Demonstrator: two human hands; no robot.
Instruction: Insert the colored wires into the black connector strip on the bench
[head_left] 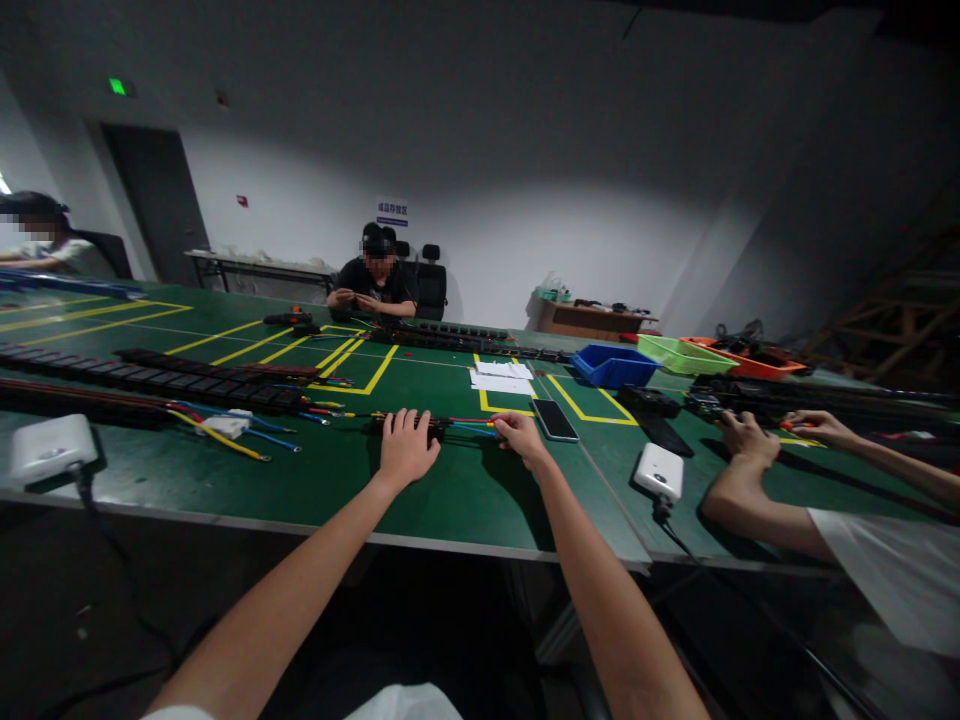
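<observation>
My left hand [407, 450] lies over a short black cable chain [437, 431], its fingers stretched across the top and slightly apart. Red, yellow and blue wires [466, 427] run out of the chain's right end. My right hand [519, 438] is closed in a pinch on the ends of these wires; its fingertips partly hide them. A smartphone [555, 420] lies flat just beyond my right hand. More wires with metal ring ends [321, 414] come out to the left of my left hand.
Long black cable chains [150, 378] cover the table's left side. White devices with cables [660, 472] stand on both sides. Papers [502, 377] and a blue bin [613, 366] lie ahead. At right, a co-worker's hands [750, 440] work; another person [375, 275] sits opposite.
</observation>
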